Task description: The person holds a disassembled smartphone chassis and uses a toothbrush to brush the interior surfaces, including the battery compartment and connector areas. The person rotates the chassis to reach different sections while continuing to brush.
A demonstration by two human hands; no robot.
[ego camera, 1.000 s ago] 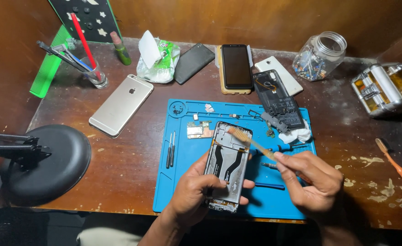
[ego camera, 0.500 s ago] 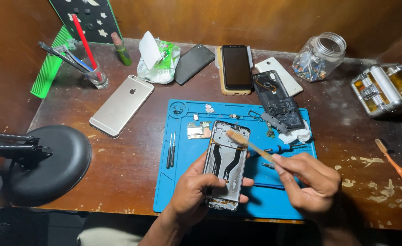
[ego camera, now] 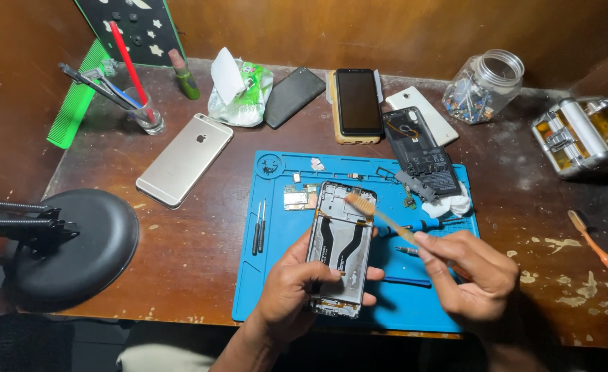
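My left hand [ego camera: 291, 293] grips an opened phone frame [ego camera: 340, 242] with its back cover off, held just above the blue work mat [ego camera: 276, 289]. My right hand [ego camera: 471, 274] holds a small tan brush [ego camera: 380, 215]. The bristle end rests on the upper right corner of the phone frame. A loose circuit board [ego camera: 299, 197] lies on the mat to the left of the frame's top. Two thin screwdrivers [ego camera: 259, 226] lie side by side on the mat's left part.
Around the mat lie a gold phone [ego camera: 185, 160] face down, a dark cover [ego camera: 294, 96], a black-screened phone [ego camera: 358, 101], an opened phone back [ego camera: 421, 150], a glass jar of small parts [ego camera: 484, 87], a metal case [ego camera: 582, 134], a cup of tools [ego camera: 142, 110], an orange toothbrush [ego camera: 604, 256] and a black lamp base [ego camera: 76, 244].
The brush tip has shifted slightly across the top of the phone frame; my right hand moved a little with it. My left hand keeps the frame in the same place.
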